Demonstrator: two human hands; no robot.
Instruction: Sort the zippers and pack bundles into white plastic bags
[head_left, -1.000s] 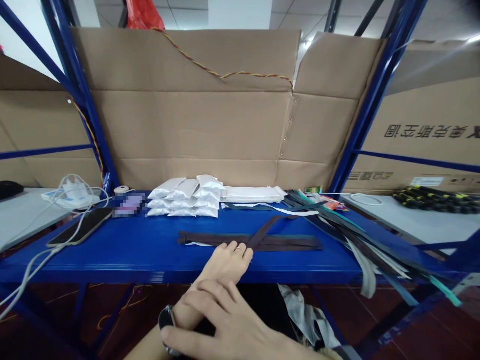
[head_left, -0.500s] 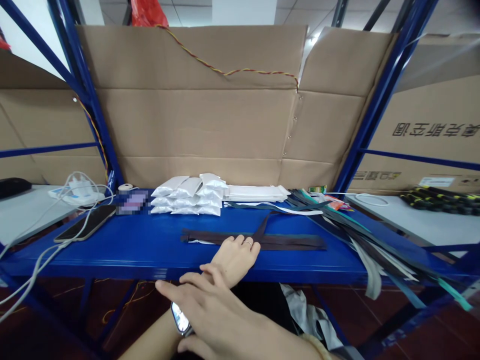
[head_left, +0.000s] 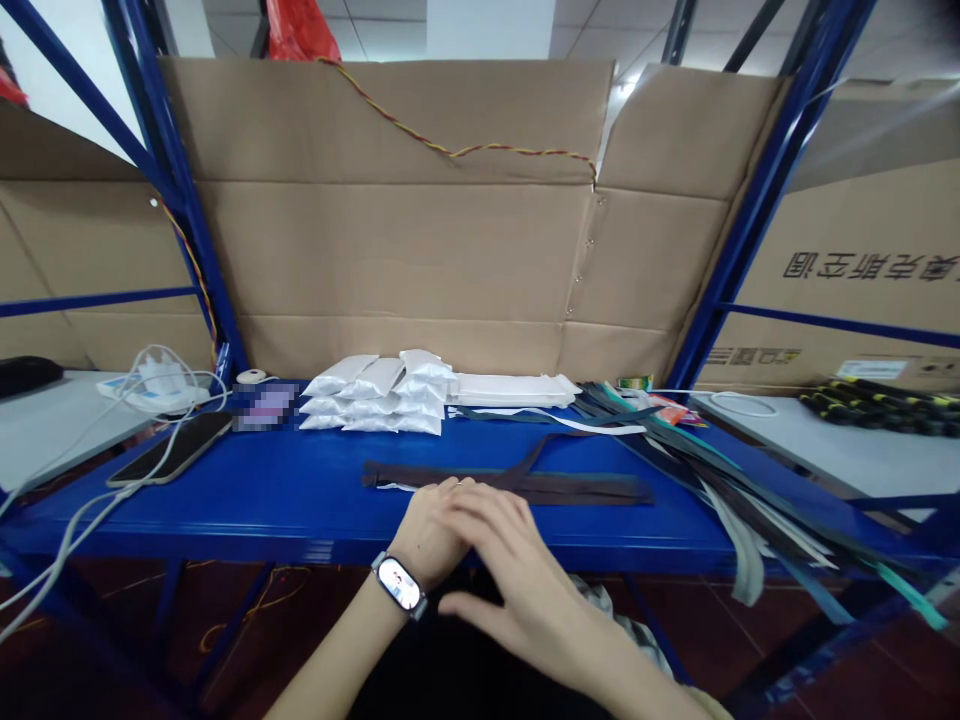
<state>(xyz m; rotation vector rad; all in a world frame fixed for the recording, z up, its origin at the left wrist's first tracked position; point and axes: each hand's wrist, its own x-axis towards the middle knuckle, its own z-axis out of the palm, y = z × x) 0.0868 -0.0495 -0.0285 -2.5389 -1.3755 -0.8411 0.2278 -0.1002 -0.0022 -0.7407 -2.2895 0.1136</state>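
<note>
My left hand (head_left: 426, 530) rests at the front of the blue steel shelf (head_left: 255, 510), a smartwatch (head_left: 399, 586) on its wrist. My right hand (head_left: 510, 560) lies across it, hiding most of its fingers and holding nothing. Left fingertips reach the lower edge of a long dark brown zipper strip (head_left: 570, 488), which lies flat on the shelf. A narrower dark strip (head_left: 541, 450) angles away from it towards the back. Neither hand is inside the white packets or the zipper pile.
Stacked white packets (head_left: 375, 395) and flat white packs (head_left: 514, 390) stand at the back. Loose zippers (head_left: 720, 480) overhang the shelf's right end. A phone (head_left: 171, 447), white cables (head_left: 150, 400) and a blurred item (head_left: 264, 407) lie left. Cardboard sheets (head_left: 390, 260) line the back.
My right hand has moved off my left wrist and onto the back of my left hand, uncovering the watch. My left hand has shifted left, away from the angled strip.
</note>
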